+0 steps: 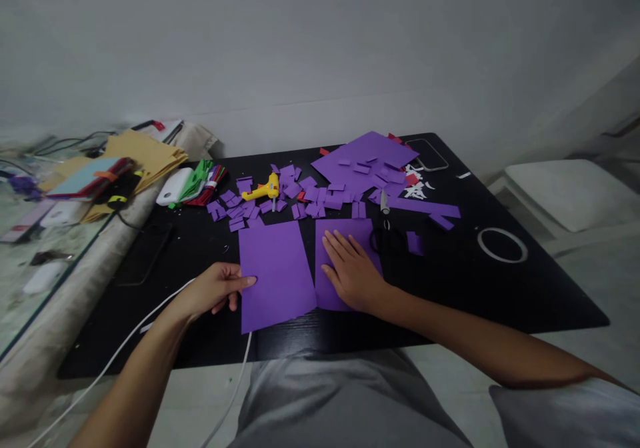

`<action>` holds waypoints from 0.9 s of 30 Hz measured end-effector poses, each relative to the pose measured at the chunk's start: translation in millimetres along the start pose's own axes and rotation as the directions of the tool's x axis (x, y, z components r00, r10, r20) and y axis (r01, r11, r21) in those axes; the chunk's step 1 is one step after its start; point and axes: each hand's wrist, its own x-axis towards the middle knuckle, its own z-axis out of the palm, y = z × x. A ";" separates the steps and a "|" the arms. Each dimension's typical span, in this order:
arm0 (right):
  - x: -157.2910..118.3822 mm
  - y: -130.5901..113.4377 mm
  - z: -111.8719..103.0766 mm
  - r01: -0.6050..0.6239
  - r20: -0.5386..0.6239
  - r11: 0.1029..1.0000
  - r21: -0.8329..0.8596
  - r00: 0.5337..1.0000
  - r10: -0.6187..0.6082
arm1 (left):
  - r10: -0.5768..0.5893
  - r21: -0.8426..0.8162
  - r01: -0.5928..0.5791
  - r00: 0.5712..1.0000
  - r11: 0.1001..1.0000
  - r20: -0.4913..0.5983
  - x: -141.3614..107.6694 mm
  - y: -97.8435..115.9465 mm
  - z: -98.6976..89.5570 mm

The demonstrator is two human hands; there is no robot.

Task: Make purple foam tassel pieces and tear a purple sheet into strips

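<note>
My left hand point(225, 287) pinches the left edge of a purple sheet point(277, 268), thumb on top. On a second purple sheet point(325, 291) just to the right, my right hand point(353, 271) lies flat, fingers stretched toward the back. The two sheets nearly touch at their lower corners and part toward the back. Behind them small folded purple pieces point(333, 200) are scattered, with a yellow glue gun point(263, 189) among them. Black-handled scissors point(387, 238) lie right of the right sheet, partly beside its edge.
A large purple sheet point(367, 155) with purple pieces and white scraps point(415, 185) lies at the back right. A ring point(503, 245) rests at the right. Green and red bundles point(197, 185) and a phone point(143, 255) are at the left. A white cable point(120, 351) crosses the front left.
</note>
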 end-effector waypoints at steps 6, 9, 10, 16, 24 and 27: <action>-1.1 -0.3 -3.3 0.009 -0.004 1.000 0.007 1.000 -0.009 | -0.005 0.023 0.004 1.000 1.000 0.019 -3.9 4.6 -0.6; -1.3 -0.7 -4.6 0.006 0.005 1.000 0.006 1.000 -0.007 | -0.004 0.015 0.004 1.000 1.000 0.018 -7.8 7.2 -0.7; -1.3 -0.7 -4.7 0.005 0.008 1.000 0.004 1.000 -0.005 | -0.003 0.012 0.003 1.000 1.000 0.016 -9.3 7.9 -0.7; -1.5 -0.3 -4.2 0.008 0.003 1.000 0.009 1.000 -0.008 | -0.007 0.004 0.007 1.000 1.000 -0.006 -15.2 8.9 -0.7; 0.1 0.6 -3.9 0.010 -0.017 0.998 0.058 1.000 -0.009 | 0.011 0.016 -0.010 0.999 1.000 -0.046 -18.2 -1.3 -16.4; 1.1 7.1 -4.7 0.013 -0.013 0.996 0.089 1.000 -0.011 | 0.079 0.007 -0.079 0.996 0.997 -0.040 -18.4 3.8 -22.0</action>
